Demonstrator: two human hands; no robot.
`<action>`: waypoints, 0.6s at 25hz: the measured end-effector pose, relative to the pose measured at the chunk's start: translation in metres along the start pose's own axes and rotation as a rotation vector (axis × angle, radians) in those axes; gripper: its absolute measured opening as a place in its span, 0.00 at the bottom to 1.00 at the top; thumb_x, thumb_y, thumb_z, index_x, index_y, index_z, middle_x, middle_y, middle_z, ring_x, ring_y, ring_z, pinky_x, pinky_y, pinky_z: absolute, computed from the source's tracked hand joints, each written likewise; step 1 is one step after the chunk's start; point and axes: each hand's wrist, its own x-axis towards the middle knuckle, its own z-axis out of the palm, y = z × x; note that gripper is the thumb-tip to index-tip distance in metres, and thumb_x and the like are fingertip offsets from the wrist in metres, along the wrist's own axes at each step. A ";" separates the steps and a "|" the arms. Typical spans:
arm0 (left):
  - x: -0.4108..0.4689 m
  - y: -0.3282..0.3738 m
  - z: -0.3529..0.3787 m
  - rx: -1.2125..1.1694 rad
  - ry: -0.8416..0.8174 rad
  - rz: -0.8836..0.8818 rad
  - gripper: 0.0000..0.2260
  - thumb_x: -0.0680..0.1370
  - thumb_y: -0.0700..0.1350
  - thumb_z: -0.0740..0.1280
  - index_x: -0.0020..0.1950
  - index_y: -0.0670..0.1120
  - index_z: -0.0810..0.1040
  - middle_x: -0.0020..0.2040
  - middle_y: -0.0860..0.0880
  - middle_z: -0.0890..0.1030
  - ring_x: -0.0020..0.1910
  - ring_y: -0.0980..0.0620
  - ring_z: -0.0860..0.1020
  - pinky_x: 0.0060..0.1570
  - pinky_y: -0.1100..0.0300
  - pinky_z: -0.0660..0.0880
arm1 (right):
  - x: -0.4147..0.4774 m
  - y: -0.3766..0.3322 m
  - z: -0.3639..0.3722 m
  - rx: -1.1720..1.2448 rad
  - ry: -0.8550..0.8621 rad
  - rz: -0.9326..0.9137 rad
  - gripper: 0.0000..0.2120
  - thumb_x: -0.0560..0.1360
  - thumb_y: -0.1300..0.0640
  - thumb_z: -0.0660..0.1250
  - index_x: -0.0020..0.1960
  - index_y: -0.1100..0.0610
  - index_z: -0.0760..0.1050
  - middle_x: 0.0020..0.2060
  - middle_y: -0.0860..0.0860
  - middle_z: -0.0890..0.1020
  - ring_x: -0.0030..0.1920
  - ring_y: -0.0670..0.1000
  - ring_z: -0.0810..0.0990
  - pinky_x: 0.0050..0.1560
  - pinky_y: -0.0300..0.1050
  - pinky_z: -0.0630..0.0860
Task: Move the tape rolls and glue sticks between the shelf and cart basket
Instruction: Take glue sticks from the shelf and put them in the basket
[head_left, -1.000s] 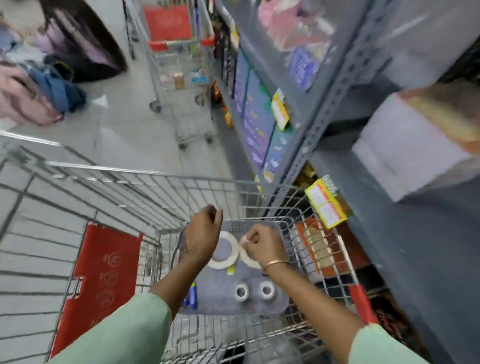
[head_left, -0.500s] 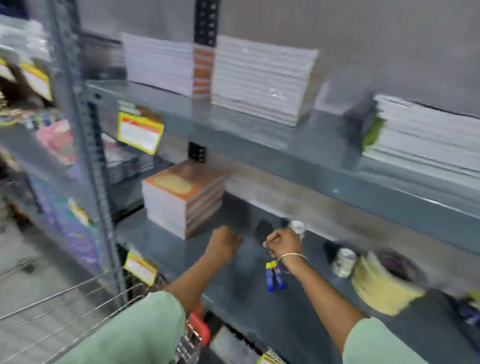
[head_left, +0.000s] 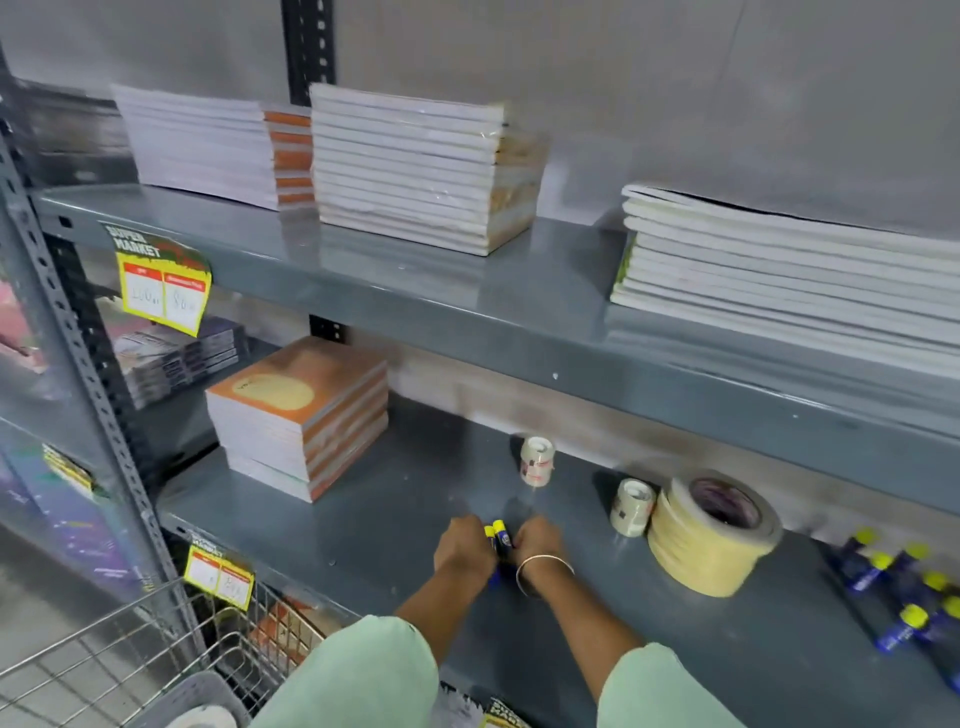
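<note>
Your left hand (head_left: 464, 548) and right hand (head_left: 535, 545) close together around two blue glue sticks (head_left: 497, 535) on the lower shelf (head_left: 363, 525). Tape rolls (head_left: 711, 530) and more glue sticks (head_left: 904, 587) lie to the right. The cart basket (head_left: 130, 670) waits lower left, so moving looks unfinished.

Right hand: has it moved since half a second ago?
Yes. The right hand has come nearer the shelf's front edge, away from the upright small tape roll, onto the glue sticks.

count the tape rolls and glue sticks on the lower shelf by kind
small clear tape rolls: 2, the other
masking tape stack: 1, its rolls too blurred to count
glue sticks at hands: 2
glue sticks at right: blurred, uncountable
total counted: 5
</note>
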 end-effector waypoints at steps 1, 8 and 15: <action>-0.001 0.001 0.002 0.005 0.014 0.000 0.11 0.76 0.41 0.61 0.54 0.37 0.75 0.58 0.37 0.79 0.59 0.38 0.77 0.54 0.51 0.76 | 0.001 -0.001 0.002 -0.024 0.024 0.002 0.13 0.75 0.58 0.65 0.54 0.66 0.77 0.57 0.63 0.80 0.58 0.62 0.79 0.54 0.48 0.76; -0.008 -0.037 -0.034 -0.204 0.216 -0.117 0.13 0.77 0.43 0.63 0.48 0.32 0.76 0.53 0.31 0.80 0.53 0.33 0.78 0.48 0.48 0.76 | -0.005 -0.034 -0.004 0.011 -0.088 -0.046 0.14 0.70 0.58 0.69 0.51 0.66 0.81 0.46 0.65 0.81 0.48 0.56 0.81 0.37 0.41 0.73; -0.072 -0.164 -0.141 -0.342 0.642 -0.323 0.05 0.68 0.35 0.70 0.39 0.33 0.80 0.41 0.30 0.82 0.42 0.37 0.82 0.41 0.48 0.76 | -0.081 -0.166 0.066 0.387 -0.196 -0.371 0.05 0.68 0.67 0.69 0.40 0.68 0.82 0.30 0.66 0.76 0.37 0.50 0.72 0.32 0.40 0.64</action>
